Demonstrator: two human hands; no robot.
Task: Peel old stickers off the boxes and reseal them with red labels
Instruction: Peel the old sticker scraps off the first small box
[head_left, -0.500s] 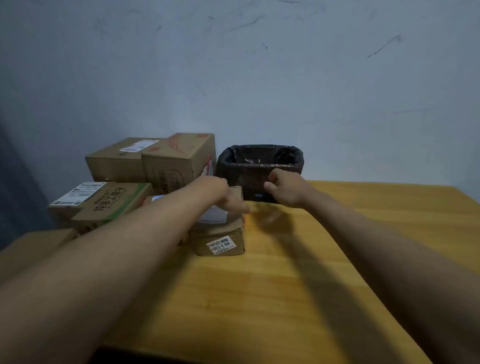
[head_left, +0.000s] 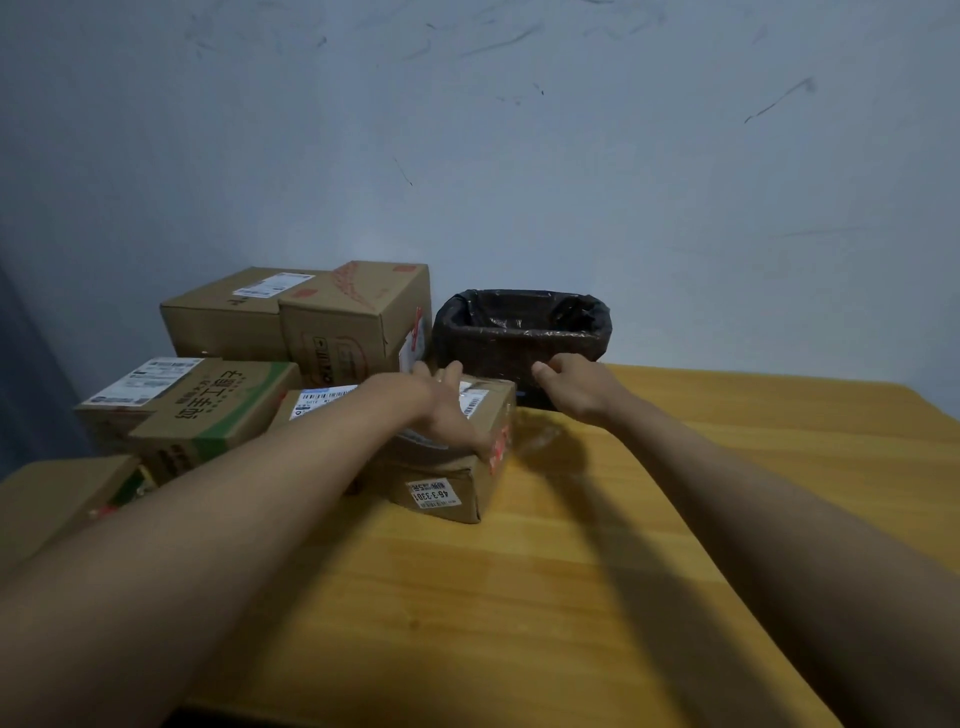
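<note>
Cardboard box (head_left: 447, 457) on wooden table (head_left: 597, 597) beside lined bin (head_left: 522, 332), left hand (head_left: 441, 410) flat on top with fingers spread, right hand (head_left: 574, 387) loosely curled, empty, before bin.

Yellow-orange wooden table (head_left: 597, 597) against blue-grey wall. On it: small brown cardboard box with white barcode sticker (head_left: 447, 475), near centre; more brown cardboard boxes (head_left: 218, 415) clustered left; dark woven basket lined with black plastic bag (head_left: 519, 338), at the back.
</note>
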